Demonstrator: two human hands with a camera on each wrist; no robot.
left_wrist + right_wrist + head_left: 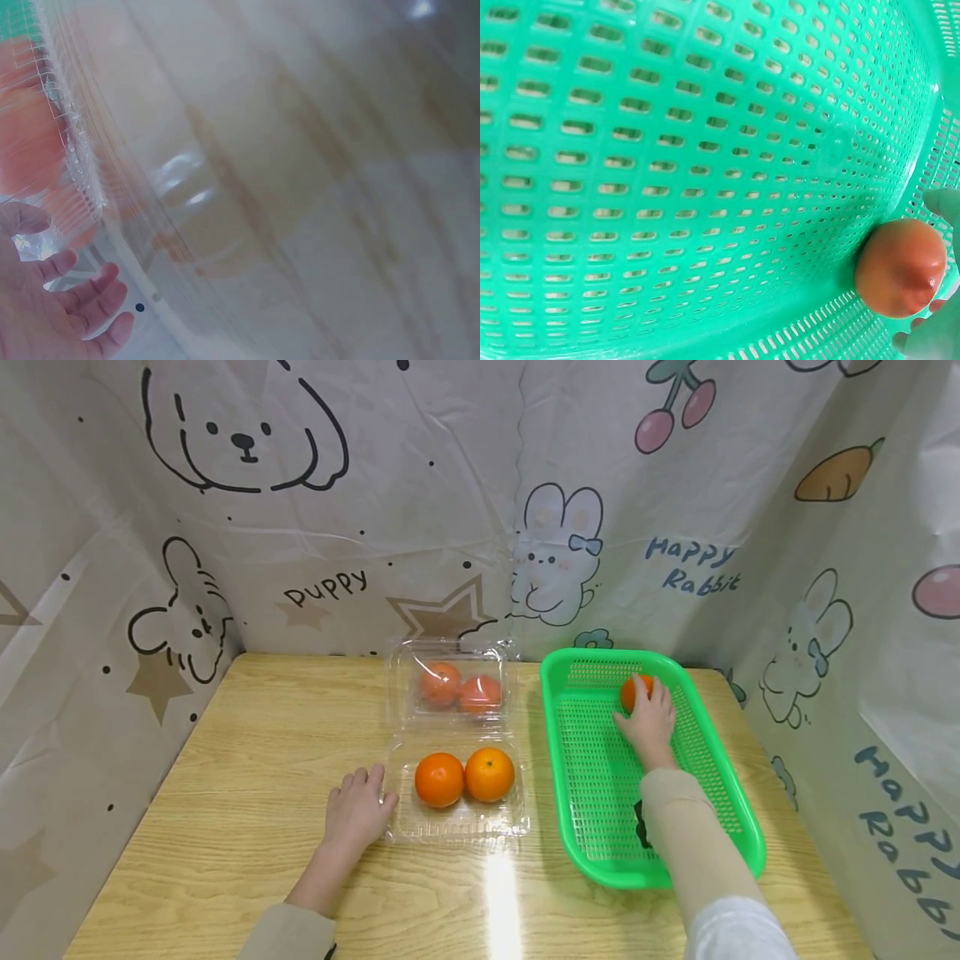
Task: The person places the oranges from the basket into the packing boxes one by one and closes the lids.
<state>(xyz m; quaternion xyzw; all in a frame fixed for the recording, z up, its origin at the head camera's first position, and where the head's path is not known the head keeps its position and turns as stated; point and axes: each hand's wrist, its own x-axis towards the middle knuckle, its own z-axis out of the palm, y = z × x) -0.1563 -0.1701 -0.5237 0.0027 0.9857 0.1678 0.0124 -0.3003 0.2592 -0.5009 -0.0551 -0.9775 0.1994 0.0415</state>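
In the head view my right hand reaches into the green basket, over an orange at its far end. The right wrist view shows that orange with the thumb spread apart from it and fingertips close along its lower edge. My left hand lies on the table with relaxed fingers, thumb beside the left edge of a clear plastic clamshell box. Two oranges sit side by side in the box's near half. Two more orange fruits show through its raised far half.
A small black object shows in the basket, partly hidden by the right sleeve. Printed cloth hangs behind the wooden table and along both sides.
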